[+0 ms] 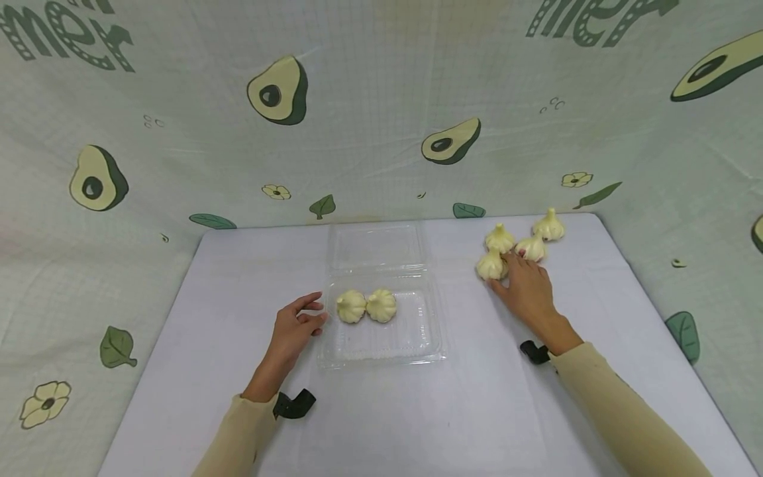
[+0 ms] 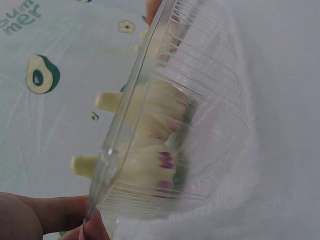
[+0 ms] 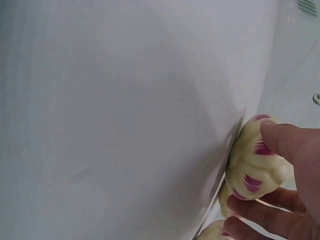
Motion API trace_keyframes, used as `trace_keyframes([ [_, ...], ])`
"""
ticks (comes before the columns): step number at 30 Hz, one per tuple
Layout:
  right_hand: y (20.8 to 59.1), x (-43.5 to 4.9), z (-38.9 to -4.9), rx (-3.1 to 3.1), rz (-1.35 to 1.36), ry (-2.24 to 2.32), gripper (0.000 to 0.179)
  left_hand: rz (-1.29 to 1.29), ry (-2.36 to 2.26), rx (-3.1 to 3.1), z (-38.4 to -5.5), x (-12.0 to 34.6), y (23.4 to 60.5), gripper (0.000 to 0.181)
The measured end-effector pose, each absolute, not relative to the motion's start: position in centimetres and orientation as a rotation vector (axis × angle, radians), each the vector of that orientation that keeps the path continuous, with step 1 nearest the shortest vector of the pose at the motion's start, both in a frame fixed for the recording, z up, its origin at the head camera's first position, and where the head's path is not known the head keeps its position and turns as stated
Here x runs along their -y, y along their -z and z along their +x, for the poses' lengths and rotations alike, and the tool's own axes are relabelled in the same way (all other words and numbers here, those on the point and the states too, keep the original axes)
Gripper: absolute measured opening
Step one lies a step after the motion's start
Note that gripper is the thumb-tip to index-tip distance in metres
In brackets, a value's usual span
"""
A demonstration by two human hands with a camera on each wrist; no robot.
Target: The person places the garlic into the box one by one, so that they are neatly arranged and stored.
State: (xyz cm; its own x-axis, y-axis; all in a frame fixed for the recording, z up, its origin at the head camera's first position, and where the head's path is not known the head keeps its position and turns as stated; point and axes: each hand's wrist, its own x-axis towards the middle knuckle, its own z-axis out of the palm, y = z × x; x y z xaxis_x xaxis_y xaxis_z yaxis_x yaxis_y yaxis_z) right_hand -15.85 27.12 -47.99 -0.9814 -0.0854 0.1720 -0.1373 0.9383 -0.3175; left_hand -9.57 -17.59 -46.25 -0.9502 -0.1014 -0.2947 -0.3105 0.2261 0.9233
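A clear hinged plastic container (image 1: 381, 344) lies with its lid (image 1: 377, 246) folded back. Two pale garlic bulbs, one at left (image 1: 351, 307) and one beside it (image 1: 381, 305), sit upright in its base. My left hand (image 1: 296, 326) is at the container's left side, pinching the rim at a corner in the left wrist view. My right hand (image 1: 526, 291) holds a garlic bulb (image 3: 256, 160) with purple streaks between thumb and fingers. In the head view this bulb (image 1: 491, 265) is the nearest of a small group.
Behind the right hand stand three more garlic bulbs: one at left (image 1: 499, 238), one in the middle (image 1: 530, 248) and one farthest back (image 1: 548, 225). A white table (image 1: 238, 285) meets a hanging avocado-print cloth (image 1: 369, 132) at its back edge. Black wrist mounts hang by both sleeves.
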Motion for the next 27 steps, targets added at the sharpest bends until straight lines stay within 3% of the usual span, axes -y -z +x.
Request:
trace_keyframes([
  [17,46.5,-26.8,-14.4,2.957,0.172,-0.54,0.063,-0.392,-1.822,-2.316,-9.2,17.5,45.9,0.051],
  [27,43.6,-24.9,-12.7,2.811,0.352,-0.614,0.06,-0.393,-1.834,-2.313,-9.6,17.6,46.4,0.051],
])
